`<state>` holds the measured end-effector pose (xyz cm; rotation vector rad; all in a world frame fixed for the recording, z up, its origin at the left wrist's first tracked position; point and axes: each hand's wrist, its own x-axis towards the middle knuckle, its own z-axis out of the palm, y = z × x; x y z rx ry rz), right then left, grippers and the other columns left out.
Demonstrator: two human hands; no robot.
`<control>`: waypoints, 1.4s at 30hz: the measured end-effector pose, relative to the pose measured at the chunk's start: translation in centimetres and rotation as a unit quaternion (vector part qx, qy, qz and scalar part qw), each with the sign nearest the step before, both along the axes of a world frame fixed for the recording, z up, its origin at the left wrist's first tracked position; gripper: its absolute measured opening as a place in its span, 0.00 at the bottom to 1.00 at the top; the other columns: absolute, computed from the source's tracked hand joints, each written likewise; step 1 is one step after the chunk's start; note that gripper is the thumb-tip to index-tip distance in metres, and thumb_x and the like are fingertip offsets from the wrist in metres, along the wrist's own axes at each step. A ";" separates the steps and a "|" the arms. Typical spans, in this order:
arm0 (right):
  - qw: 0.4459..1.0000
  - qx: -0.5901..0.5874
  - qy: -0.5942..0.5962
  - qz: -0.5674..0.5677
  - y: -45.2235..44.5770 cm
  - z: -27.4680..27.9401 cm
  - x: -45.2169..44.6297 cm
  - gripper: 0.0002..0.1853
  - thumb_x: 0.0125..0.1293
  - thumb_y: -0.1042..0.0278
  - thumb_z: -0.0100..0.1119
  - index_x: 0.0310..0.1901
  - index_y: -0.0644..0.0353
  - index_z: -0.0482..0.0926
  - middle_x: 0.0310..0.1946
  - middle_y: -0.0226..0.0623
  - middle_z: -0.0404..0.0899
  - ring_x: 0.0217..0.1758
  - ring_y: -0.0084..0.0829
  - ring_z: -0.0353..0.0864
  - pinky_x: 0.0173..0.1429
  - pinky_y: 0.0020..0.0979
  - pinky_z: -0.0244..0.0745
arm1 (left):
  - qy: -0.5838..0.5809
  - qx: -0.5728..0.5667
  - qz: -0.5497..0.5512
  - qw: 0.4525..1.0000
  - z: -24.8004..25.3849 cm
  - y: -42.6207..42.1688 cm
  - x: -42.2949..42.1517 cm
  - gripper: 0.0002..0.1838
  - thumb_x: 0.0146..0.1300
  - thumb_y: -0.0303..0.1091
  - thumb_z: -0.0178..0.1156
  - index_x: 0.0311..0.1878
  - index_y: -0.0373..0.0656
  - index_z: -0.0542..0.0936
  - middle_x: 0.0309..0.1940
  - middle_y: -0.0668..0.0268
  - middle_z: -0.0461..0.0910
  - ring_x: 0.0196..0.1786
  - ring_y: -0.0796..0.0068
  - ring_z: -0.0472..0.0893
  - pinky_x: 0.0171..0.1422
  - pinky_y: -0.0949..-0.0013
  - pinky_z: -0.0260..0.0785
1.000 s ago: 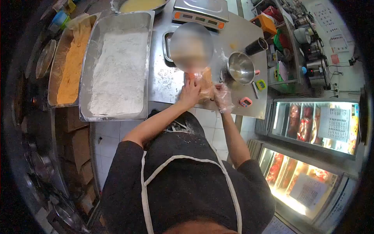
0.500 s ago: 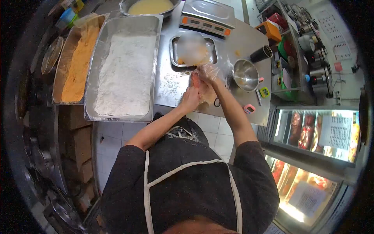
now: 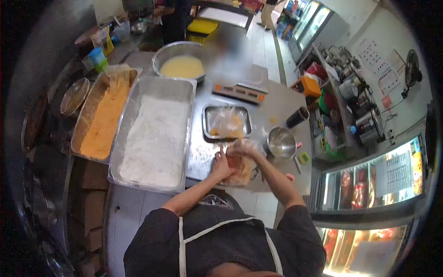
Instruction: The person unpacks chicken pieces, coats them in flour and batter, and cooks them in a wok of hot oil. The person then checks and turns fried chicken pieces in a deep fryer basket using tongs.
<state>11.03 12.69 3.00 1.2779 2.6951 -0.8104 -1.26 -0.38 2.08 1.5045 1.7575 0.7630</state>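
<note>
A clear plastic bag (image 3: 238, 177) with reddish, raw-looking contents lies at the table's front edge. My bare left hand (image 3: 221, 167) grips its left side, with some fingers pointing away from me. Over the bag's far end is my right hand (image 3: 244, 148), in a clear plastic glove; its fingers look curled onto the bag, though they are blurred. Just beyond my hands stands a small metal tray (image 3: 206, 123) holding another clear bag (image 3: 227, 121) with orange-yellow pieces.
To the left are a deep pan of white flour (image 3: 154, 138) and a pan of orange powder (image 3: 104, 120). Farther back sit a bowl of pale yellow liquid (image 3: 182, 68) and a scale (image 3: 240, 93). On the right stand a metal bowl (image 3: 282, 142) and a black cup (image 3: 297, 117).
My view has tilted up, so the table sits lower and the room beyond shows. Both hands stay at the bag, and its reddish contents are more exposed between them.
</note>
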 end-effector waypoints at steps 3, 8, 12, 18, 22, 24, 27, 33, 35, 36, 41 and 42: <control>0.995 0.011 0.002 -0.096 -0.2 -1.2 -0.7 0.27 0.54 0.43 0.48 0.25 0.64 0.79 0.22 0.50 0.77 0.22 0.41 0.77 0.27 0.41 0.70 | -0.054 0.019 -0.030 0.998 -0.2 1.3 1.0 0.58 0.38 0.47 0.71 0.66 0.38 0.43 0.57 0.41 0.56 0.57 0.40 0.63 0.60 0.53 0.60; 0.977 0.046 0.010 -0.208 -4.8 3.1 -1.6 0.20 0.53 0.48 0.50 0.24 0.58 0.78 0.20 0.38 0.78 0.20 0.37 0.76 0.25 0.38 0.69 | -0.048 0.170 -0.064 0.982 -2.9 1.8 0.8 0.45 0.46 0.43 0.66 0.64 0.41 0.51 0.57 0.46 0.57 0.56 0.43 0.65 0.59 0.55 0.61; 0.946 0.090 0.279 -0.134 -6.3 1.3 0.1 0.14 0.52 0.52 0.53 0.24 0.55 0.76 0.17 0.34 0.75 0.20 0.35 0.74 0.26 0.38 0.69 | 0.026 0.231 -0.068 0.970 -3.2 2.7 1.5 0.34 0.51 0.38 0.59 0.60 0.41 0.57 0.56 0.52 0.59 0.56 0.46 0.63 0.55 0.55 0.64; 0.914 0.123 0.327 -0.205 -8.1 5.8 -1.4 0.16 0.52 0.51 0.55 0.26 0.57 0.75 0.18 0.38 0.74 0.25 0.32 0.77 0.31 0.37 0.69 | -0.003 0.197 -0.076 0.977 -3.8 4.2 1.4 0.32 0.52 0.39 0.58 0.59 0.42 0.58 0.55 0.53 0.61 0.56 0.46 0.64 0.54 0.52 0.65; 0.942 -0.052 0.212 -0.255 -5.7 6.0 1.1 0.15 0.53 0.55 0.57 0.28 0.60 0.77 0.21 0.34 0.75 0.26 0.26 0.73 0.30 0.32 0.68 | -0.064 0.174 -0.028 0.982 -0.7 2.7 1.1 0.34 0.49 0.40 0.62 0.59 0.43 0.59 0.57 0.56 0.60 0.57 0.47 0.63 0.54 0.54 0.65; 0.952 0.018 0.197 -0.232 -5.4 7.0 1.2 0.16 0.55 0.56 0.60 0.23 0.62 0.76 0.17 0.25 0.69 0.23 0.18 0.65 0.26 0.27 0.64 | -0.060 0.288 -0.029 0.955 1.8 2.7 1.4 0.30 0.49 0.38 0.61 0.55 0.43 0.64 0.53 0.56 0.64 0.55 0.48 0.66 0.52 0.55 0.66; 0.957 0.011 0.239 -0.167 -6.7 11.2 -0.5 0.20 0.54 0.50 0.59 0.24 0.64 0.75 0.15 0.32 0.69 0.21 0.22 0.67 0.25 0.31 0.63 | -0.064 0.377 -0.050 0.923 1.0 4.9 -0.2 0.20 0.49 0.35 0.60 0.47 0.42 0.72 0.43 0.56 0.72 0.49 0.50 0.71 0.49 0.56 0.67; 0.977 0.101 0.170 -0.075 -8.0 9.9 -1.3 0.19 0.56 0.53 0.53 0.29 0.65 0.77 0.23 0.53 0.76 0.23 0.38 0.79 0.28 0.40 0.71 | -0.012 0.261 -0.002 0.965 1.2 5.6 -2.6 0.07 0.54 0.34 0.52 0.31 0.43 0.78 0.30 0.53 0.78 0.37 0.52 0.77 0.41 0.56 0.69; 0.972 0.183 0.115 -0.091 -8.0 6.3 -1.4 0.11 0.60 0.60 0.51 0.31 0.60 0.74 0.24 0.43 0.78 0.27 0.43 0.77 0.34 0.38 0.72 | -0.014 0.245 0.018 0.969 0.3 5.8 -2.4 0.07 0.53 0.33 0.52 0.31 0.44 0.78 0.30 0.52 0.78 0.36 0.52 0.78 0.40 0.56 0.70; 0.970 0.218 0.072 -0.079 -7.6 4.7 -1.3 0.10 0.60 0.61 0.51 0.32 0.60 0.74 0.25 0.43 0.78 0.27 0.43 0.77 0.34 0.38 0.72 | 0.020 0.228 0.022 0.973 -0.5 6.2 -2.5 0.07 0.53 0.33 0.52 0.32 0.45 0.79 0.29 0.52 0.78 0.34 0.52 0.78 0.38 0.55 0.71; 0.975 0.180 -0.110 -0.064 -5.8 4.8 0.5 0.11 0.60 0.59 0.52 0.35 0.58 0.76 0.28 0.42 0.78 0.30 0.40 0.79 0.37 0.38 0.74 | 0.146 0.127 0.014 0.981 -4.1 7.9 -3.2 0.10 0.55 0.35 0.49 0.33 0.45 0.79 0.30 0.50 0.78 0.34 0.53 0.80 0.36 0.55 0.73; 0.984 0.132 -0.102 -0.066 -6.0 7.4 0.6 0.12 0.60 0.57 0.53 0.36 0.57 0.77 0.28 0.40 0.79 0.31 0.39 0.79 0.39 0.38 0.74 | 0.140 0.087 0.076 0.983 -3.7 7.6 -4.5 0.11 0.56 0.35 0.49 0.33 0.42 0.79 0.32 0.50 0.78 0.36 0.54 0.80 0.38 0.56 0.72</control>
